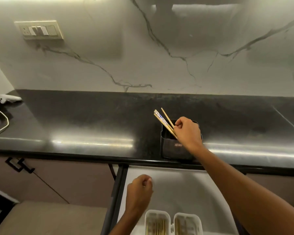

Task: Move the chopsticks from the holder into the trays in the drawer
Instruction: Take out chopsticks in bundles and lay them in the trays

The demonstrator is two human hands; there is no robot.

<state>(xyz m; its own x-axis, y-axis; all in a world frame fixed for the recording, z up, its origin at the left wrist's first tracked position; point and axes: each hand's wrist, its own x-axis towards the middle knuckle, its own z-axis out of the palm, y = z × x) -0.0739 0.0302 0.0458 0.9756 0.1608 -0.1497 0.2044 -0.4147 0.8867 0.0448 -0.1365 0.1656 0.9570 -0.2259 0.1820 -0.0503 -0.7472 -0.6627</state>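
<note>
A dark rectangular holder (176, 150) stands near the front edge of the black countertop. Several wooden chopsticks (163, 120), some with blue-patterned tops, lean out of it to the upper left. My right hand (187, 132) is over the holder with its fingers pinched on the chopsticks. Below the counter, the open drawer (176, 189) holds two white trays, a left tray (157, 223) and a right tray (187, 224), each with chopsticks lying in it. My left hand (139, 189) hovers over the drawer as a loose fist with nothing in it.
A white cable (2, 122) and a white and black object (8, 98) lie at the counter's far left. A switch plate (39, 30) sits on the marble wall. Brown cabinet doors with a black handle (19, 164) flank the drawer.
</note>
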